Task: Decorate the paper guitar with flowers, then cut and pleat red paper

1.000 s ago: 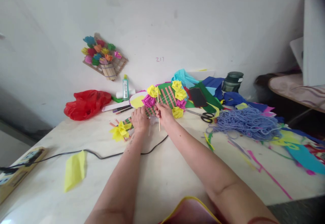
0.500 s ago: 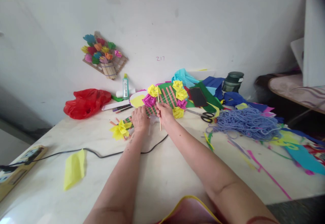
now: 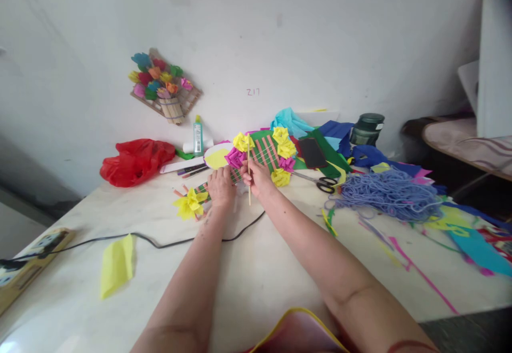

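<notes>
Craft piece (image 3: 263, 151): left hand (image 3: 221, 186) upon it, grip unclear; right hand (image 3: 257, 178), near side, pinching stick (image 3: 248, 155); apparently stick-work, next needing steadiness.

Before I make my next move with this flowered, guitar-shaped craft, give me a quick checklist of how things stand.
1. Left hand on the craft: ok, it lies over the narrow neck.
2. Right hand holding the stick: ok, between thumb and fingers.
3. Anything on the stick's upper tip: cannot tell, too small to make out.
4. Scissors away from both hands: ok, they lie to the right of the right hand.
5. Cable clear of the arms: not ok, it passes beneath the left forearm.
6. Bottle upright: ok.
</notes>
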The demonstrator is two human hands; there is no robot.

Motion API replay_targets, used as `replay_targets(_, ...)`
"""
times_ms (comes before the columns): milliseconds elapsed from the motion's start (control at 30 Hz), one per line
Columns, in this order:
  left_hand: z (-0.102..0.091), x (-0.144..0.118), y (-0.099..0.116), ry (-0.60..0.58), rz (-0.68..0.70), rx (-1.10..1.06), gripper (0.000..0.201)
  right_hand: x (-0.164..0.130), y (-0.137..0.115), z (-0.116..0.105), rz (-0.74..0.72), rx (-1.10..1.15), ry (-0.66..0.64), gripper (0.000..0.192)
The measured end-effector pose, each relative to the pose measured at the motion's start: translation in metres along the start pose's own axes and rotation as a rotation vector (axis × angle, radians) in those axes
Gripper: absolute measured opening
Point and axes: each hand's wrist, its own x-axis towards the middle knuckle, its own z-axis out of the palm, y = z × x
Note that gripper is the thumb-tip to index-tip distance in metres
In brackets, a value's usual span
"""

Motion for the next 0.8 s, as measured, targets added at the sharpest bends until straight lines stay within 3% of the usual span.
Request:
replay_targets(333,-0.002,0.000,0.001,-0.009,-0.002,-0.008,0.032,-0.002,-0.006,0.001,0.043,0.021,-0.097,0.023)
replay_targets(600,0.000,0.000,0.000,-0.010,-0.026,-0.007,0.031,-0.008,-0.005,0.010,0.053,-0.031,-0.001,0.019)
replay_targets(800,-0.008,0.002,0.001,-0.042,-0.032,-0.029,0.028,-0.017,0.000,0.017,0.148,-0.036,0.004,0.013)
